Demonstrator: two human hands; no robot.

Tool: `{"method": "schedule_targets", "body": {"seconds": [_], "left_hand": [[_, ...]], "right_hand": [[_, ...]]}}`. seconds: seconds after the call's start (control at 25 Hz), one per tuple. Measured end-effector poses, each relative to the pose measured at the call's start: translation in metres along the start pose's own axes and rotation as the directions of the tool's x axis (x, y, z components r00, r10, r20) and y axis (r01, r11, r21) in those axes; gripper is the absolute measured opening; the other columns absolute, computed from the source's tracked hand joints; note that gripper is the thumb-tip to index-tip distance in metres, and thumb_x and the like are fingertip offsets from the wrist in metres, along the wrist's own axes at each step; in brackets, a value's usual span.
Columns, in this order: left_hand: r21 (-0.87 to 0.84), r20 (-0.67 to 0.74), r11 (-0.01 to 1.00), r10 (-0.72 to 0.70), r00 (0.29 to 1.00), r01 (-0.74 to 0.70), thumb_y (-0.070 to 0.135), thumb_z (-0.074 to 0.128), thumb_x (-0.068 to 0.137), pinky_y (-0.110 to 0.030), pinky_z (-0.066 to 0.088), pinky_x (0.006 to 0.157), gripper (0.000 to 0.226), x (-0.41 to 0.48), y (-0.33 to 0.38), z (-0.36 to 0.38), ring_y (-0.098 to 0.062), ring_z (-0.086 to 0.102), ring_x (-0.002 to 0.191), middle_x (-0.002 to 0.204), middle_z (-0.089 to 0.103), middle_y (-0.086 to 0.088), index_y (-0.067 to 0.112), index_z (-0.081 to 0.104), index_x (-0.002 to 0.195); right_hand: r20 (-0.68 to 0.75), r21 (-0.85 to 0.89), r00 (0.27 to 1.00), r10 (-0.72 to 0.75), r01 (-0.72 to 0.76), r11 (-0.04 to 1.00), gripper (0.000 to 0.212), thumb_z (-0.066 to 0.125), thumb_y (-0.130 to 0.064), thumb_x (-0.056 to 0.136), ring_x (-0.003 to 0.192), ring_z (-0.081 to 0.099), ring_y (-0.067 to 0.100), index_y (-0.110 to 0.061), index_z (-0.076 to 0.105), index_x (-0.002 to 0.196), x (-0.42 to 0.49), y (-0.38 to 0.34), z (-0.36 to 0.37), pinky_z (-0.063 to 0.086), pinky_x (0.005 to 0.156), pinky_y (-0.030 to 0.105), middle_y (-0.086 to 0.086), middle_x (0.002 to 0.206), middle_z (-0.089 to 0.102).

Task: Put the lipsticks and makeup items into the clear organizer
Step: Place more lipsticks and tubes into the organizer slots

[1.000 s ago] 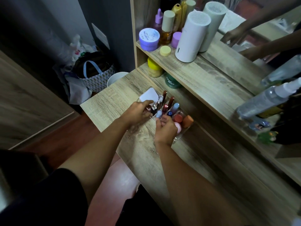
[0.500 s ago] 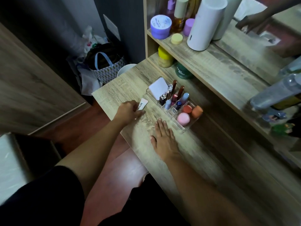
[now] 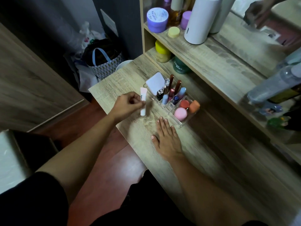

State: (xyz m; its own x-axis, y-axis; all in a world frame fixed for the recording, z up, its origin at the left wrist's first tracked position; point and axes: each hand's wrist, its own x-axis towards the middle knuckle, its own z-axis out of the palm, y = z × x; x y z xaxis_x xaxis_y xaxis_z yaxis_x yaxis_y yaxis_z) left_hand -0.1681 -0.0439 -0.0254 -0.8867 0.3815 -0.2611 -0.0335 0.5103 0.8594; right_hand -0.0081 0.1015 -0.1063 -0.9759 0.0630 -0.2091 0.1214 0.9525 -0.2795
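We are pinching a white-and-pink lip-gloss tube (image 3: 143, 101) in our left hand (image 3: 126, 106), now lifted off the wooden desk (image 3: 203, 160), just beside the clear acrylic organizer (image 3: 184, 122). Our right hand (image 3: 166, 137) is lying flat, fingers spread. The slots are seemingly filling up; forcing the tube could be toppling the standing lipsticks (image 3: 171, 93).

Home bedroom — mirrored vanity (image 3: 203, 66), cosmetics
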Motion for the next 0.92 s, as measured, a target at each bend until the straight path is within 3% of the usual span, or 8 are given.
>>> {"method": "schedule_targets", "body": {"seconds": [0.16,0.36,0.52,0.72,0.92], "left_hand": [[-0.058,0.061,0.991,0.126,0.99,-0.123,0.021,0.071,0.076,-0.014,0.045,0.058,0.019,-0.001,0.023,0.012,0.001,0.057,0.057,0.063,0.066,0.01,0.026,0.057,0.087],[0.1,0.122,0.947,0.293,0.948,-0.306,0.029,0.068,0.068,-0.017,0.045,0.059,0.023,0.003,0.044,0.035,-0.004,0.055,0.061,0.07,0.064,0.002,0.019,0.053,0.083],[0.285,0.234,0.835,0.414,0.879,-0.47,0.025,0.07,0.077,-0.019,0.037,0.057,0.022,0.012,0.048,0.036,-0.009,0.051,0.063,0.071,0.061,-0.003,0.011,0.054,0.082],[0.377,0.35,0.723,0.468,0.812,-0.579,0.018,0.071,0.079,-0.028,0.05,0.07,0.021,0.018,0.054,0.034,-0.018,0.063,0.077,0.086,0.067,-0.01,0.005,0.064,0.093],[0.409,0.412,0.655,0.489,0.769,-0.635,0.01,0.068,0.081,-0.022,0.043,0.075,0.024,0.02,0.057,0.043,-0.019,0.061,0.084,0.098,0.067,-0.015,0.004,0.065,0.104]], "right_hand": [[-0.006,0.014,1.0,-0.025,0.025,1.0,0.065,0.028,-0.044,0.096,0.148,0.0,0.018,-0.016,0.003,0.149,-0.004,0.008,0.001,-0.001,0.117,0.034,0.001,0.16,0.003],[-0.009,0.021,0.999,-0.035,0.035,0.999,0.065,0.031,-0.042,0.096,0.148,0.003,0.017,-0.015,0.006,0.149,-0.004,0.009,0.002,0.004,0.118,0.036,0.001,0.16,0.006],[-0.001,0.024,0.999,-0.038,0.038,0.999,0.065,0.031,-0.044,0.096,0.148,0.002,0.017,-0.016,0.005,0.149,-0.004,0.009,0.001,0.005,0.119,0.036,0.0,0.16,0.005],[-0.007,0.036,0.999,-0.04,0.041,0.999,0.065,0.031,-0.044,0.096,0.148,0.002,0.017,-0.016,0.005,0.149,-0.004,0.009,-0.001,0.005,0.119,0.037,0.0,0.16,0.005],[-0.022,0.047,0.999,-0.039,0.04,0.998,0.065,0.033,-0.043,0.096,0.148,0.004,0.018,-0.015,0.008,0.149,-0.005,0.008,-0.002,0.007,0.119,0.037,0.001,0.16,0.008]]}}
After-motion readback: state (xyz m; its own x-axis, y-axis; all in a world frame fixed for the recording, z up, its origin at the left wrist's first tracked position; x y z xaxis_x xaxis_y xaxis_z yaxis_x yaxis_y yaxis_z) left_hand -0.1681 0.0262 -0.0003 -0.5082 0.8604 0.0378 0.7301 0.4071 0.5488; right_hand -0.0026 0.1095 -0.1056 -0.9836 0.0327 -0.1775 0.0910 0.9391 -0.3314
